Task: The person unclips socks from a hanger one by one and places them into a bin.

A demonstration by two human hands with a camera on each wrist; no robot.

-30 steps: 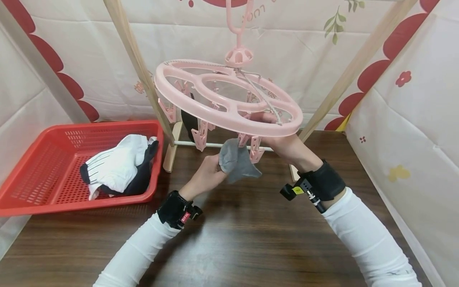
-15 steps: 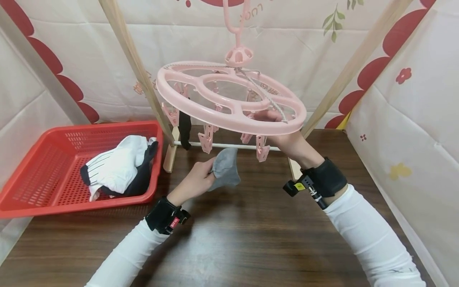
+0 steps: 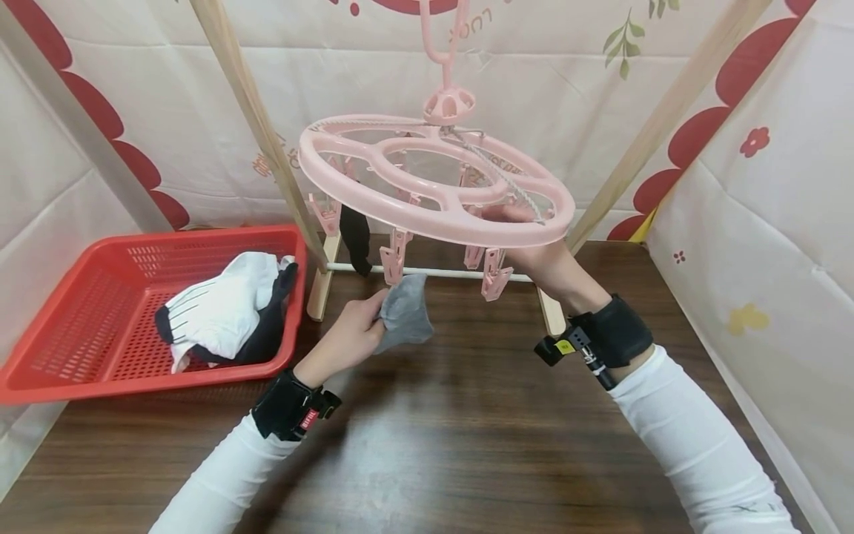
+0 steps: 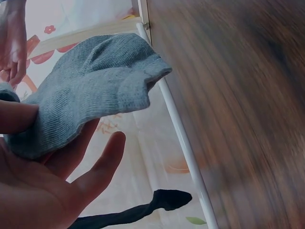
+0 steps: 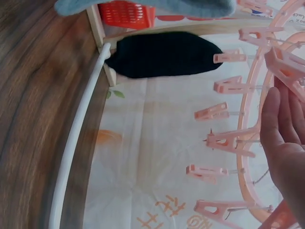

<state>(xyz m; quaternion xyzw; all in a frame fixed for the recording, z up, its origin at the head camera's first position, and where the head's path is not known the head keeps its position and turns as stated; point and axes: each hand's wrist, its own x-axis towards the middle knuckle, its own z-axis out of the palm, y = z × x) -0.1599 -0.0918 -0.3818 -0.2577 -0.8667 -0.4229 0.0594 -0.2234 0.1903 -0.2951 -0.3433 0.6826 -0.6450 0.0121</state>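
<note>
My left hand (image 3: 345, 335) pinches a grey sock (image 3: 405, 314) just below the front of the round pink clip hanger (image 3: 373, 199). In the left wrist view the sock (image 4: 90, 90) lies between thumb and fingers, its far end sticking out free. My right hand (image 3: 545, 268) reaches under the right side of the hanger, partly hidden by the ring. In the right wrist view this hand (image 5: 286, 136) has its fingers extended beside a pink clothespin (image 5: 287, 67); whether they touch it I cannot tell. A black sock (image 5: 164, 55) hangs from another clothespin (image 5: 230, 57) on the hanger.
A red basket (image 3: 87, 387) at left holds white and black clothing (image 3: 220, 308). Wooden posts (image 3: 250, 111) flank the hanger, with a white rod (image 3: 454, 273) low between them. Several clothespins dangle from the ring. Printed cloth walls surround the dark wooden table (image 3: 454, 445).
My left hand has drawn the grey sock leftward, away from the clothespins at the front right. The hanger has shifted slightly right, and my right hand stays under its right side.
</note>
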